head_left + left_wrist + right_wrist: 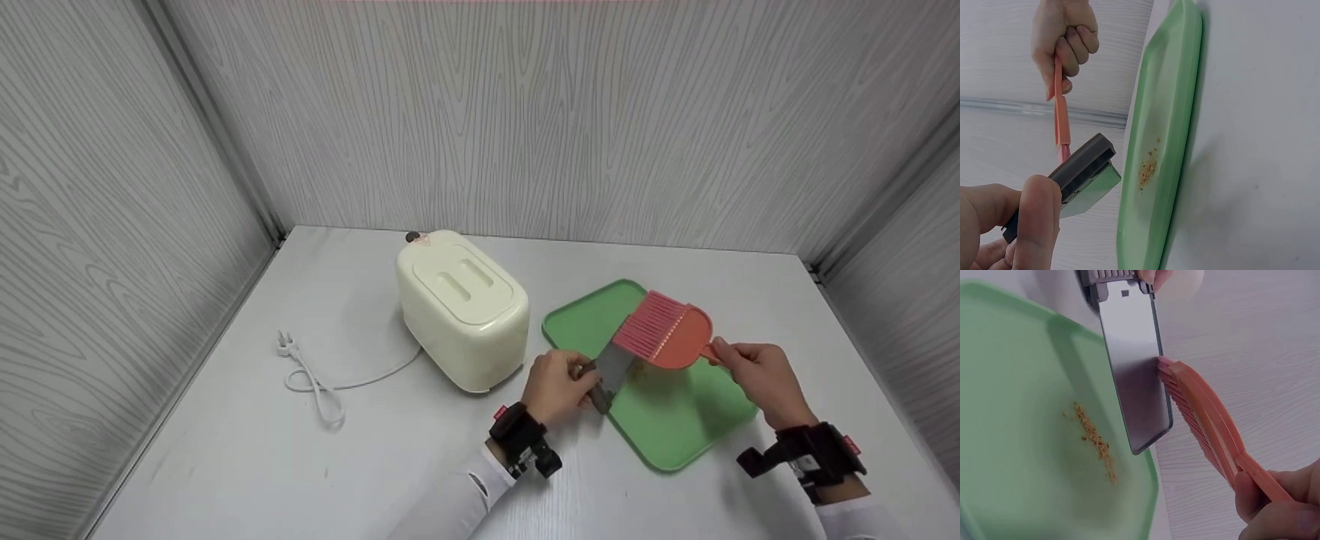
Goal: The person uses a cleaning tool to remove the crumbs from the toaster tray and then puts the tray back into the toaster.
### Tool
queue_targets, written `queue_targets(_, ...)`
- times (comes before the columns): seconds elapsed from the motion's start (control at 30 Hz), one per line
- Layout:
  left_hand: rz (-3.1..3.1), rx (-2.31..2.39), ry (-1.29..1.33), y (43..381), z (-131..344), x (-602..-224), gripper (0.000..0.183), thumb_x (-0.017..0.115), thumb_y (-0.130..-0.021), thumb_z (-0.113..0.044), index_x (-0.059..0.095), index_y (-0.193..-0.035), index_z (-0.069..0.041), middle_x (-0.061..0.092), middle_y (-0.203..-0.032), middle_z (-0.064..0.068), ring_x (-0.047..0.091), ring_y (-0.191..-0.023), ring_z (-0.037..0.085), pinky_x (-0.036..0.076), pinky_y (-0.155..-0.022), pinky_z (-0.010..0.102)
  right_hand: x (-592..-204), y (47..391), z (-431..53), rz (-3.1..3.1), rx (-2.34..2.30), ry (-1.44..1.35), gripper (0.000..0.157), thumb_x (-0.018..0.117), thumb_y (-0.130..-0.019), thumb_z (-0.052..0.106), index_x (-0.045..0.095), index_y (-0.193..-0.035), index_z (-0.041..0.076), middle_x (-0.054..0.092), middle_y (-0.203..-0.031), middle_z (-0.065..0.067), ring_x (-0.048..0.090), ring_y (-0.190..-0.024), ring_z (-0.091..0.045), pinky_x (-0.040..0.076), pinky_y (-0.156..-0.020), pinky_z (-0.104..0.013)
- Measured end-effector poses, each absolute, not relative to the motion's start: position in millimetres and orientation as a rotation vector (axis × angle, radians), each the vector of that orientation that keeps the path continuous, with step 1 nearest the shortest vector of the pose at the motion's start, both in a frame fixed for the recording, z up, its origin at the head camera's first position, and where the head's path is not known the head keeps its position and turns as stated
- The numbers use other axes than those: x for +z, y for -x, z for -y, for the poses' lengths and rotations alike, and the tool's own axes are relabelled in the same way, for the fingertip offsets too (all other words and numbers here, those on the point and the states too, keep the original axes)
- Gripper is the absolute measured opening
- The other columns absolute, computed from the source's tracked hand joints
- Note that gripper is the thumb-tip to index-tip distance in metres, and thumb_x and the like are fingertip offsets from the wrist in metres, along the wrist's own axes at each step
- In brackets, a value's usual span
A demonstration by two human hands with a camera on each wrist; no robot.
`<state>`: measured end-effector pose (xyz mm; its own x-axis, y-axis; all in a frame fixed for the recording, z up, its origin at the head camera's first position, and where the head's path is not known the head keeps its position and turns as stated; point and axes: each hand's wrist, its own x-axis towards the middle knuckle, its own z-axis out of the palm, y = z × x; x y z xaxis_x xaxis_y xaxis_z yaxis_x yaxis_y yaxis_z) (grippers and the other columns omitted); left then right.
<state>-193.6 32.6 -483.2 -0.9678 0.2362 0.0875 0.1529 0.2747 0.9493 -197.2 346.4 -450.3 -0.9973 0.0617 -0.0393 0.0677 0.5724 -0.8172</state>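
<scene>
Orange plastic with pink bristles, the flat, rounded brush (681, 337) is gripped by its handle in the person's right hand (766, 379). The left hand (556, 384) pinches the dark end piece of a thin grey metal plate (616, 366), raised above the green rectangular tray (667, 442). From where I stand, everything turns on how those two meet: the plate's long axis runs forward and rightward from the left fingers, while the brush reaches leftward from the right hand, bristles angled across the plate and seemingly touching its long edge. The left hand is the nearer to the plate, the right beyond its far side. Brown crumbs (1095, 439) lie beneath on the green tray. Left of it, on the white tabletop (247, 450), stands a cream, rounded toaster-like box (461, 319) with a white cord (375, 381).
</scene>
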Motion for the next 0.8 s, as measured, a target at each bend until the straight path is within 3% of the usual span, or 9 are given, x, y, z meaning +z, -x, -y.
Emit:
queue_targets(0.17, -2.459, 1.814, -0.402, 194, -32, -483, 0.017, 0.073, -0.095, -0.006, 0.077, -0.109, 0.003, 0.064, -0.065, -0.002, 0.063, -0.048, 0.005, 0.057, -0.046, 0.023, -451, 199, -344, -2.844, -1.378, -0.141, 0.066, 0.053, -0.105, 0.052, 0.072, -0.12, -0.009, 0.074, -0.095, -0.004, 0.05, -0.076, -0.01, 0.038, -0.063, -0.026)
queue_targets(0.3, -2.472, 1.794, -0.446, 193, -32, -484, 0.016, 0.072, -0.096, -0.006, 0.077, -0.109, 0.003, 0.063, -0.063, -0.002, 0.063, -0.047, 0.003, 0.057, -0.046, 0.021, -451, 197, -343, -2.956, -1.265, -0.152, 0.065, 0.051, -0.106, 0.052, 0.073, -0.12, -0.007, 0.075, -0.108, -0.018, 0.055, -0.079, -0.012, 0.042, -0.062, -0.026)
queue_targets(0.43, -2.481, 1.784, -0.466, 193, -32, -484, 0.017, 0.071, -0.097, -0.006, 0.076, -0.11, 0.003, 0.063, -0.062, -0.002, 0.062, -0.046, 0.001, 0.056, -0.046, 0.021, -450, 194, -343, -3.091, -1.109, -0.115, 0.062, 0.05, -0.107, 0.049, 0.074, -0.117, -0.007, 0.075, -0.097, -0.02, 0.054, -0.069, -0.015, 0.041, -0.055, -0.027)
queue_targets(0.8, -2.498, 1.772, -0.466, 192, -32, -484, 0.017, 0.07, -0.097, -0.006, 0.077, -0.111, 0.003, 0.066, -0.062, -0.001, 0.061, -0.046, 0.003, 0.055, -0.046, 0.021, -435, 180, -342, -3.27, -0.932, -0.043, 0.051, 0.057, -0.106, 0.04, 0.078, -0.104, -0.006, 0.066, -0.068, -0.005, 0.049, -0.057, -0.015, 0.035, -0.047, -0.027)
